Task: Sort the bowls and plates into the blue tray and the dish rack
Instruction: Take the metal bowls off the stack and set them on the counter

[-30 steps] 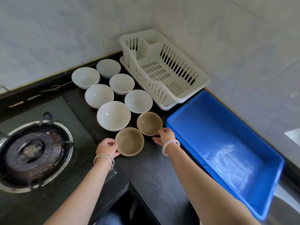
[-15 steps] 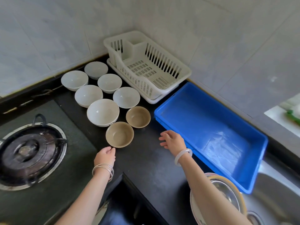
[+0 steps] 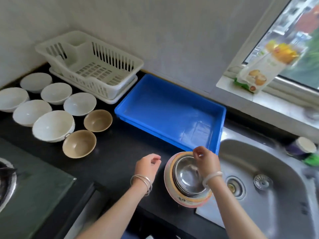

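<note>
A stack of steel dishes (image 3: 187,178) sits in a wide plate with a pink and orange rim (image 3: 189,201), on the counter edge beside the sink. My right hand (image 3: 206,160) hovers over the stack's far rim with curled fingers; no grip shows. Just left of the stack is my left hand (image 3: 148,165), loosely curled and holding nothing. The blue tray (image 3: 165,107) lies empty behind the stack. At the back left the white dish rack (image 3: 89,66) is empty too. Several white bowls (image 3: 53,125) and two tan bowls (image 3: 98,120) (image 3: 79,143) stand at the left.
A steel sink (image 3: 269,169) with a drain fills the right side. A gas stove (image 3: 6,178) on a glass top is at the far left. A food package (image 3: 264,66) stands on the window sill, and a cup (image 3: 302,147) behind the sink.
The view has swung right from the bowls to the sink. Both hands left the tan bowls and moved right; my right hand now hangs over the stack of dishes.
</note>
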### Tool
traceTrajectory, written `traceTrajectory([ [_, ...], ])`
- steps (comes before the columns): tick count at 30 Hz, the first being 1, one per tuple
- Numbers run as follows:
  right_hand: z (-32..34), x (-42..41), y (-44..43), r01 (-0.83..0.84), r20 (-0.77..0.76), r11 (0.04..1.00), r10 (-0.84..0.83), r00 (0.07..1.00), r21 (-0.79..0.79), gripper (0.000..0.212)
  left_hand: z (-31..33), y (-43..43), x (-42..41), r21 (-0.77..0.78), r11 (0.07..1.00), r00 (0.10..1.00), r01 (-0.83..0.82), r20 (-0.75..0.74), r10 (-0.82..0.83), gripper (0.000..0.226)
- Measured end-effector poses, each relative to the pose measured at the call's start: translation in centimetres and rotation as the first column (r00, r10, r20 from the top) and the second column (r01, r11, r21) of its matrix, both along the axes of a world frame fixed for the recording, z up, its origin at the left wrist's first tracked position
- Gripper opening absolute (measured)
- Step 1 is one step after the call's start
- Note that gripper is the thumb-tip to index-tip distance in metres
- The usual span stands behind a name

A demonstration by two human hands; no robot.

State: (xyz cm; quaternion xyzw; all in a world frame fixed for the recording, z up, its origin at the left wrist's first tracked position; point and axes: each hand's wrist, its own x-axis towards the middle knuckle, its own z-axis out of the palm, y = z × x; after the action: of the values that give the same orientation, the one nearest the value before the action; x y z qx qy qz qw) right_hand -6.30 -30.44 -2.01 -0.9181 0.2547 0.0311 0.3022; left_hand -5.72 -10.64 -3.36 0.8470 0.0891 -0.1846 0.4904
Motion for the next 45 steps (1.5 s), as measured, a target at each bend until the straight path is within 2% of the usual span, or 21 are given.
traceTrajectory([
  [4, -0.5, -2.9, -2.5, 0.000, -0.050, 0.989, -0.008, 0.999, -0.151, 0.014, 0.4, -3.1, -0.7, 0.020, 0.991, 0.991, 0.134, 0.016, -0.134, 0.026],
  [10, -1.7, -5.2, -2.5, -0.057, -0.087, 0.970, 0.037, 0.995, -0.237, 0.018, -0.6, -4.4, -1.5, 0.012, 0.986, 0.986, 0.166, -0.039, -0.165, 0.031],
  [14, -1.6, -5.0, -2.4, 0.007, -0.064, 0.981, -0.020, 0.998, -0.193, 0.016, -1.0, -4.4, -1.5, 0.045, 0.984, 0.984, 0.172, -0.045, -0.170, 0.025],
  [25, -0.2, -5.0, -3.4, 0.092, 0.014, 0.994, -0.091, 0.996, -0.055, 0.010, -1.1, -4.8, -1.1, 0.026, 0.987, 0.987, 0.160, -0.019, -0.160, 0.035],
  [30, 0.9, -5.3, -4.6, 0.195, 0.091, 0.981, -0.195, 0.977, 0.002, 0.007, -1.2, -5.7, -0.8, 0.137, 0.967, 0.976, 0.215, 0.005, -0.218, 0.039],
  [35, 1.2, -5.6, -5.1, 0.216, 0.102, 0.976, -0.218, 0.971, 0.034, 0.007, -1.3, -6.5, -0.6, 0.258, 0.931, 0.960, 0.258, 0.037, -0.277, 0.037],
  [38, 1.2, -5.9, -5.2, 0.227, 0.102, 0.971, -0.233, 0.967, 0.068, 0.008, -1.2, -6.6, -0.6, 0.295, 0.916, 0.952, 0.270, 0.063, -0.301, 0.031],
  [43, 1.4, -6.2, -5.7, 0.251, 0.119, 0.964, -0.261, 0.958, 0.093, 0.013, -0.9, -6.8, -0.7, 0.342, 0.896, 0.932, 0.283, 0.122, -0.341, 0.040],
  [45, 1.6, -6.2, -6.0, 0.262, 0.122, 0.959, -0.275, 0.954, 0.110, 0.015, -0.6, -6.8, -0.7, 0.376, 0.883, 0.928, 0.282, 0.128, -0.350, 0.029],
])
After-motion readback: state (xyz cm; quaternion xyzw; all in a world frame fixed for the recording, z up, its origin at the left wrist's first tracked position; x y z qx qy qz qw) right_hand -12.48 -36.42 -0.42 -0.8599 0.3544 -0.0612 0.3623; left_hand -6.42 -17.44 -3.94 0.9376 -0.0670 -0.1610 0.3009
